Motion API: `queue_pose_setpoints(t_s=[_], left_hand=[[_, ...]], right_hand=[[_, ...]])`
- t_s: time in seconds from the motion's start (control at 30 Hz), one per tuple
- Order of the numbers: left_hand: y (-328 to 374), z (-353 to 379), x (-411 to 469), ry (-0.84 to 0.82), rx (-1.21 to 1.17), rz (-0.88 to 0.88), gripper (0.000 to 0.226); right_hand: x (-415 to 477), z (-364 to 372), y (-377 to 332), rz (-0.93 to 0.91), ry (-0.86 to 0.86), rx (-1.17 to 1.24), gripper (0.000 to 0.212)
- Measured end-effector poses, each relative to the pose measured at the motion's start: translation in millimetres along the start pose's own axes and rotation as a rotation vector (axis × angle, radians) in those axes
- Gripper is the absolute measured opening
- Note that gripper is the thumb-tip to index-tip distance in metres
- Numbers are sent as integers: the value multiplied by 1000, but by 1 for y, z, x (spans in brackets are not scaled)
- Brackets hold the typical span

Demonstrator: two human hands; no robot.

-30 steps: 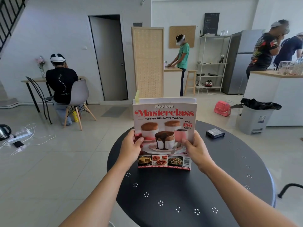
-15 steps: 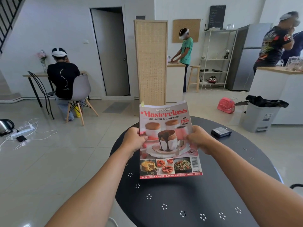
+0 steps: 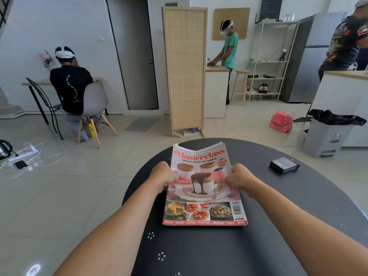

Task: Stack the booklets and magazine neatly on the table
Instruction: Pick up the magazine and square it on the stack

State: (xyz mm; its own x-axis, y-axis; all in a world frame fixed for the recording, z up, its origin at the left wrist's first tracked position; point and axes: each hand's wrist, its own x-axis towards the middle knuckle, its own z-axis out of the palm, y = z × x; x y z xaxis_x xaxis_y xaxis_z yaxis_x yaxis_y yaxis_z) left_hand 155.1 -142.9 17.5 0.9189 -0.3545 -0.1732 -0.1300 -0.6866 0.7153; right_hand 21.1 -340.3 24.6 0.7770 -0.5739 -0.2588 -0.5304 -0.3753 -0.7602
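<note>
Though flat, magazine (image 3: pixel 203 188) between hands (image 3: pixel 201 177)

We see a bright, evenly daylit room; glare spots gleam on the glossy pale floor tiles (image 3: pixel 33 268), and wide-angle distortion bends the frame's edges.

Magazine (image 3: pixel 203 188) on table (image 3: pixel 298 206), apparently atop booklets, box (image 3: pixel 284 165) right
</note>
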Motion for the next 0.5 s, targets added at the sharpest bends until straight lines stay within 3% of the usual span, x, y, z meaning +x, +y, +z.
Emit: queue_pose_setpoints(t_s=[0.2, 0.37, 0.5], left_hand=[[-3, 2, 29, 4, 55, -35, 3], [-3, 0, 44, 12, 95, -35, 4], [-3, 1, 53, 32, 178, -13, 11]], right_hand=[[27, 8, -4, 6, -4, -47, 8], [42, 12, -9, -6, -4, -75, 18], [48, 14, -12, -20, 0, -113, 4]])
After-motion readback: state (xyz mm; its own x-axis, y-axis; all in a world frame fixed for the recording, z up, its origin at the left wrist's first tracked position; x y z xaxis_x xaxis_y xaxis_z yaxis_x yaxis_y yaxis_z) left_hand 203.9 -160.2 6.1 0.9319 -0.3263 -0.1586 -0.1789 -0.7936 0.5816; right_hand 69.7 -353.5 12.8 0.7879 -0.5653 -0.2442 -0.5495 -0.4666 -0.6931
